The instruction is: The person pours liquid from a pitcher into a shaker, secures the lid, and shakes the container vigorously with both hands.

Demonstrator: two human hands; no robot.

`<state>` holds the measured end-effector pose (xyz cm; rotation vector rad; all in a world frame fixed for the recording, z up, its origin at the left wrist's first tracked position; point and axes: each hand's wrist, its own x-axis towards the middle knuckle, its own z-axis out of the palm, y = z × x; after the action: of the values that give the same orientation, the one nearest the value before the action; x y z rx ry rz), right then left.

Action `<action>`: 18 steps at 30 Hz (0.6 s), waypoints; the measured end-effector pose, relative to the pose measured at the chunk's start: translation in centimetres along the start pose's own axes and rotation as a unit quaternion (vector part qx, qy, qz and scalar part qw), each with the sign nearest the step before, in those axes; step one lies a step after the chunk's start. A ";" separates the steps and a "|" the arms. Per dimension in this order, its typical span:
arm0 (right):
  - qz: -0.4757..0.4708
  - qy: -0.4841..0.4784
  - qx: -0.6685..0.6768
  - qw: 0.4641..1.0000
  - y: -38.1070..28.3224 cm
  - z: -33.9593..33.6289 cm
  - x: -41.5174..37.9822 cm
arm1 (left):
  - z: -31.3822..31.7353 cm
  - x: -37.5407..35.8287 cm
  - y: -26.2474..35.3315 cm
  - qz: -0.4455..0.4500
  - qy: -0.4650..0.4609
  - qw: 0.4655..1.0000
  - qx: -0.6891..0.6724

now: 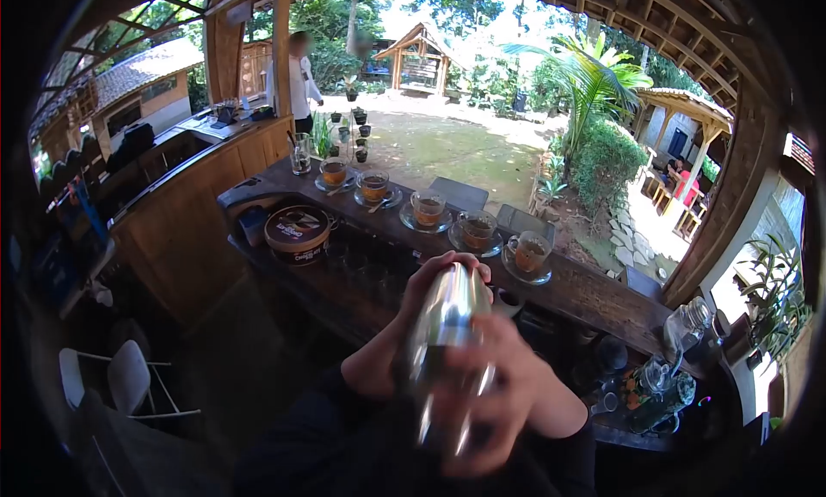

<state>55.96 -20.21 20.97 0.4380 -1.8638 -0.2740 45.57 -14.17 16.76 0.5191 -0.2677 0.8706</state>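
**Shaker held in both hands above the bar**

Shaker: a metal vessel, held in mid-air in front of the camera, above the near edge of the counter. Its long axis runs nearly upright, tilted slightly; the rounded top end points up and away toward the counter, the lower end toward the person. Its outline is blurred.

Left hand: wraps the upper part of the shaker from the far side, fingers curled shut around the metal.

Right hand: grips the lower part from the near side, fingers closed on the body; details are blurred.

Counter: dark wood, long, curved. Five glass cups of brown drink stand on saucers in a row along its far edge. A round tin sits at the left end. Jars stand at the right end.

Room: an open-sided wooden pavilion with a beamed roof. Beyond lie a garden, palms and small huts. A person in white stands at a far post. A white chair stands at lower left.
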 end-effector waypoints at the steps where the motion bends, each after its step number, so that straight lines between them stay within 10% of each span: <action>1: 0.308 -0.097 0.026 0.946 -0.9 -3.3 0.4 | -0.2 0.0 -2.0 0.069 0.135 0.986 0.070; 2: 0.295 -0.104 -0.065 0.948 0.3 -3.9 -1.0 | -0.9 0.0 -3.9 0.140 0.266 0.944 0.136; 3: 0.416 -0.027 -0.048 0.908 0.9 -4.5 -4.3 | -5.6 0.1 -3.6 0.005 0.054 0.997 -0.048; 4: 0.413 0.096 -0.034 0.905 1.1 -3.7 -4.7 | -5.6 -0.9 -3.8 -0.079 0.039 0.986 -0.142; 6: 0.243 0.024 -0.038 0.969 -0.4 -4.9 -2.1 | -2.3 -0.7 -5.2 0.071 0.111 0.990 0.049; 7: 0.386 -0.016 -0.035 0.922 -3.8 -4.7 0.8 | -0.4 -0.7 -4.4 0.007 0.107 0.994 -0.036; 8: 0.134 -0.009 0.057 0.989 -3.7 -4.0 1.9 | 2.1 -1.7 -5.4 0.160 0.060 0.983 0.065; 9: -0.017 -0.064 0.012 0.998 -4.7 -4.0 2.1 | 2.1 -1.5 -4.6 0.097 -0.004 0.993 0.063; 12: 0.134 -0.069 0.033 0.988 -8.0 -4.6 0.1 | 0.9 -1.3 -4.9 0.056 -0.096 0.991 0.077; 13: -0.025 0.004 0.063 0.998 -4.2 -3.1 -0.9 | -0.3 -1.4 -5.4 0.033 -0.018 0.999 -0.008; 14: 0.286 -0.089 0.087 0.950 -5.0 -6.1 -1.2 | -2.2 -1.5 -6.0 0.010 0.059 0.994 -0.094; 18: 0.383 0.040 -0.051 0.921 -2.8 -6.4 -5.3 | -6.5 -1.2 -9.0 -0.029 0.005 0.984 -0.173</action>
<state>63.99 -20.25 17.41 -0.3609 -1.7873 0.1781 51.90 -16.24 7.81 0.1968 -0.3839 0.7497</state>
